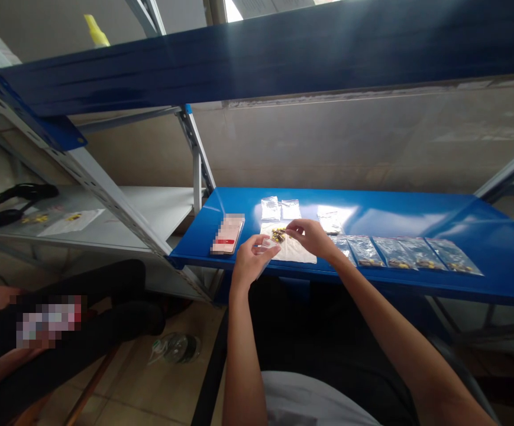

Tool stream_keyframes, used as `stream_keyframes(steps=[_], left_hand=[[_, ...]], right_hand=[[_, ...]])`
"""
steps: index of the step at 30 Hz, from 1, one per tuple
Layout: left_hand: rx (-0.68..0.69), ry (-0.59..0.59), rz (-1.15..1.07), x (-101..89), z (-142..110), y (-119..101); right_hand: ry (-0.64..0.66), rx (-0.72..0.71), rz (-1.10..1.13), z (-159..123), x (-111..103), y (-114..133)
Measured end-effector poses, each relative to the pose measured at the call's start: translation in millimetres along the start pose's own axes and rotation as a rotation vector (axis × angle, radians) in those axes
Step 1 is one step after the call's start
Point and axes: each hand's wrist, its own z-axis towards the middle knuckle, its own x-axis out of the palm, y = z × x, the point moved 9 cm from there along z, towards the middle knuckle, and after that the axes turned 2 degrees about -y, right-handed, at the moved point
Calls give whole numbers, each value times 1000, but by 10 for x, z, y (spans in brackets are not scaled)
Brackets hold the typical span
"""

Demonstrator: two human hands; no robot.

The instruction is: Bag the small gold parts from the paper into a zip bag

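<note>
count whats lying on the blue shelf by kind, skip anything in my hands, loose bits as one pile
Front-row bags: 5 in view, the leftmost partly behind the right arm
Back bags: 3, any stacked underneath can't be told
Cloth: 1
Pile of bits: 1
Pink item: 1
Total: 11

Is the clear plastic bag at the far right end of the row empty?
No, partly filled: the clear plastic bag has small yellow and dark pieces near its front edge; the rest shows blue through.
</note>
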Motion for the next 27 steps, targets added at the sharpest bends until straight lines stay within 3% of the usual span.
stream_keyframes(steps=[5, 9, 12, 18, 23, 27], left_hand=[[3, 36, 19, 45, -33, -87], [6, 54, 14, 61, -45, -105], [2, 36, -15, 38, -33, -69], [13, 20, -41, 25, -23, -79], [-3, 14, -23, 22, -31, -84], [-9, 7, -8, 7, -24, -65]], right_hand=[[171, -105, 132, -1, 13, 428], [220, -151, 152, 2, 43, 519], [160, -124, 125, 25, 0, 345], [40, 49, -188, 15, 120, -239], [6, 101, -247, -25, 295, -435], [-3, 105, -258, 0, 280, -441]])
